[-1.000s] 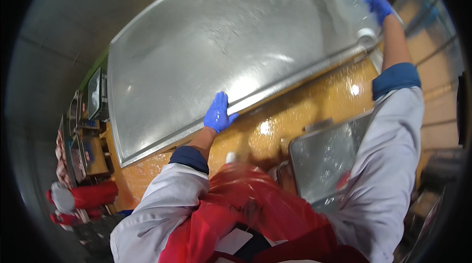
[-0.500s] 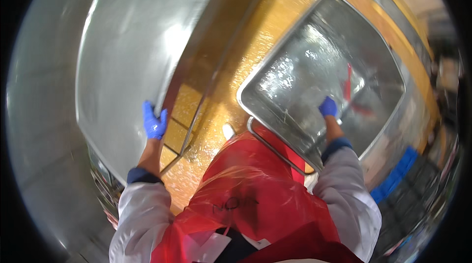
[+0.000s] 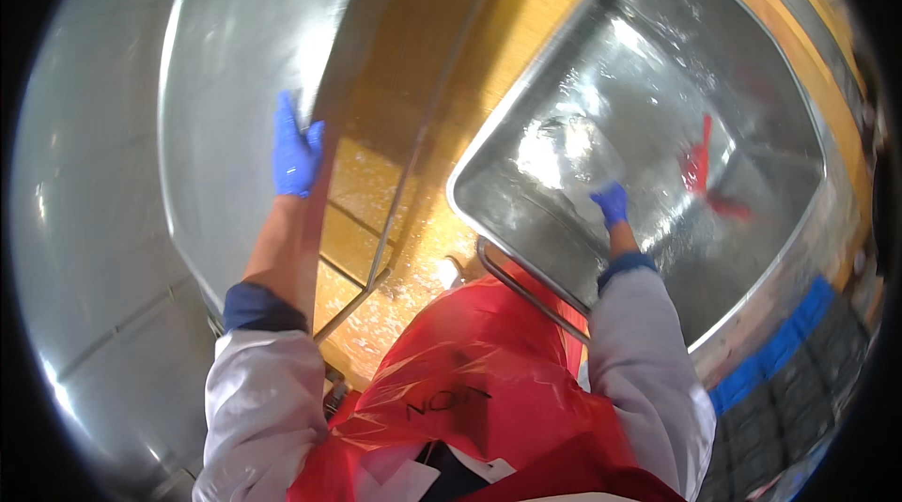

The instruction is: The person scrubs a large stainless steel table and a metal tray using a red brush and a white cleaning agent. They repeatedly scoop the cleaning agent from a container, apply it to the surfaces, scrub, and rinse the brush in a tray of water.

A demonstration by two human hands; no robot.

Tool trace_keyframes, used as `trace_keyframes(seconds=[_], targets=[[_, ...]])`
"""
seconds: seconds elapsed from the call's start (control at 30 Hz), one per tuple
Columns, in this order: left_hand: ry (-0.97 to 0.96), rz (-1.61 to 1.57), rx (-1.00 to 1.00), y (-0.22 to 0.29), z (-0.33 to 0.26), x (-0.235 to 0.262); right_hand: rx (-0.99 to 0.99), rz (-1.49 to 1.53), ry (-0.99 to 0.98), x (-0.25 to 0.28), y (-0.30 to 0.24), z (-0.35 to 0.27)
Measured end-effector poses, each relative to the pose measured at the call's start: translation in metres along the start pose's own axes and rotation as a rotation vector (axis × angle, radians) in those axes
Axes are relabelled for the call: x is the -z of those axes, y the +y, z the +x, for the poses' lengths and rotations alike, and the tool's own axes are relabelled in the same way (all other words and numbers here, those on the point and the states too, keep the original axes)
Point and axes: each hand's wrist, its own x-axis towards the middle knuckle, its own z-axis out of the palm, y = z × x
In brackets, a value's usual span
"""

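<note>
My left hand (image 3: 299,156), in a blue glove, lies at the right edge of a shiny steel table (image 3: 240,51), fingers stretched out and thumb apart. Gloved in blue too, my right hand (image 3: 613,205) is closed inside a deep rectangular steel tub (image 3: 648,277). A pale see-through shape (image 3: 590,162) shows by its fingers; glare keeps me from telling what it is. Farther right in the tub lies a red thing (image 3: 696,166) with a thin upright part, its kind unclear. A second red streak, perhaps a reflection, shows below it.
A wet yellow floor (image 3: 376,173) runs between table and tub. A bent metal bar (image 3: 503,267) sticks out from the tub near my red apron (image 3: 498,352). Right of the tub lie a blue strip (image 3: 775,347) and dark grating (image 3: 761,427).
My left hand has slid forward along the table edge. My right hand has shifted slightly left inside the tub. The view has moved, so the tub appears larger.
</note>
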Motion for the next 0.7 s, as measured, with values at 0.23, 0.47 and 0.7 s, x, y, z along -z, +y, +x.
trace_keyframes(seconds=[0.23,0.47,0.7], targets=[[-0.084,0.188,-0.096,-0.002,-0.011,0.024,0.162,0.688,0.224,0.126,-0.146,-0.127],[-0.077,0.263,-0.047,-0.016,-0.018,0.02,0.873,-0.298,0.553,0.224,-0.489,-0.133],[-0.103,0.158,-0.098,-0.004,-0.004,0.026,0.545,-0.895,0.684,0.418,-0.744,-0.014]])
